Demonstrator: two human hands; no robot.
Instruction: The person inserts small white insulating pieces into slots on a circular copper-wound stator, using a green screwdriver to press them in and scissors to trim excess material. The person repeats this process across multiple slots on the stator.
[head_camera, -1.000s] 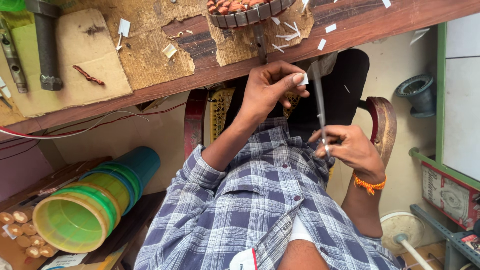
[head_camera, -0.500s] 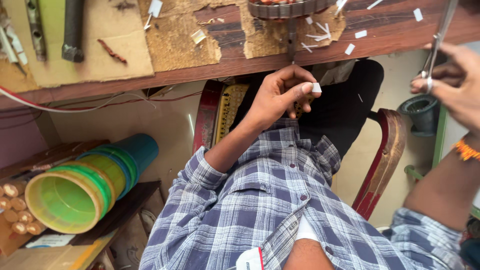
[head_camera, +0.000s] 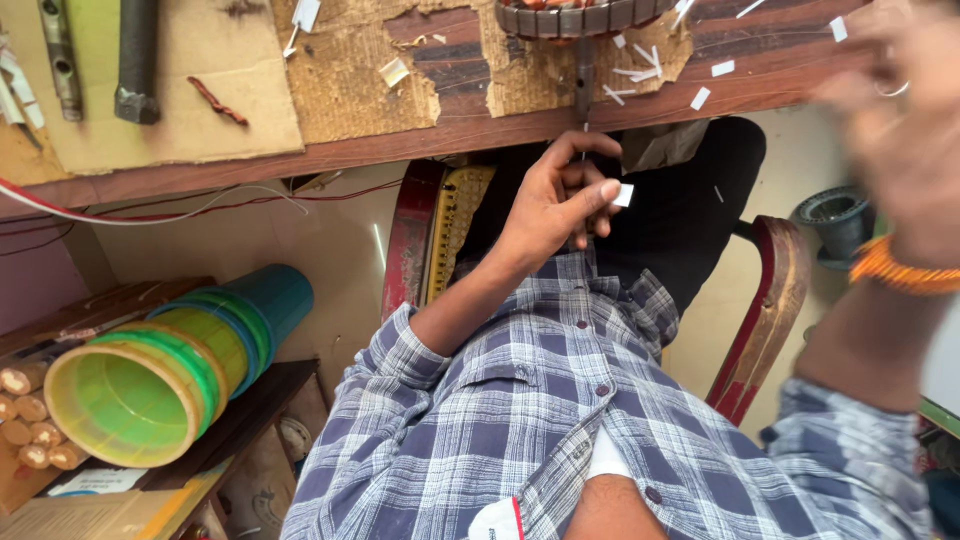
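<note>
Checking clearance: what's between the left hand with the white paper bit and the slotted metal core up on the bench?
Head view: between the left hand and the metal core lie the core's thin shaft, loose white paper strips and the wooden bench edge.

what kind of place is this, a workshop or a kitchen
Most likely a small repair workshop, perhaps for electric motors. A slotted round metal motor core sits on the worn wooden workbench, white paper scraps lie around it, and the left hand pinches a small white paper slip.

Left hand (head_camera: 555, 200) pinches white paper bit (head_camera: 623, 195); right hand (head_camera: 900, 110) blurred.
</note>
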